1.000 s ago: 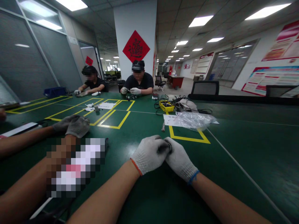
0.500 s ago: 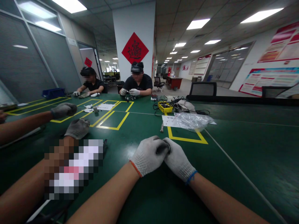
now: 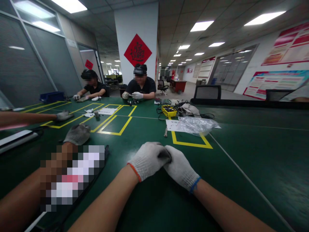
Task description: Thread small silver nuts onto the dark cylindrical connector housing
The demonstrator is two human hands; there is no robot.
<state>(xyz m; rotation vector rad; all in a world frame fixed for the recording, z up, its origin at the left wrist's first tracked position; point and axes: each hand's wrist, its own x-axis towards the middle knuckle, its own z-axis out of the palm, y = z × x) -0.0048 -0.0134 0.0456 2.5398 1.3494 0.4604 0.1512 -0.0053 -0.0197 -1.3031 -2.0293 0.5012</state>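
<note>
White-gloved left hand (image 3: 149, 159) and right hand (image 3: 180, 167) pinch a dark thing (image 3: 167, 156) at 6 o'clock; the slippery knit may drop it.

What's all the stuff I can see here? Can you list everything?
table: one, dark green, fills the lower view
tape outlines: several, yellow, on the table
plastic bag: one, clear, on white paper, right of centre
box: one, yellow, just behind the bag
sign: one, red, on the white pillar
bin: one, blue, far left end of the table
chairs: two, black, far side on the right
seated people: two, dark shirts, across the table
co-worker's gloved hands: two, grey, left side of the table
left hand: one, white glove with orange cuff, curled against the other hand
right hand: one, white glove with blue cuff, fingers tucked against the left
</note>
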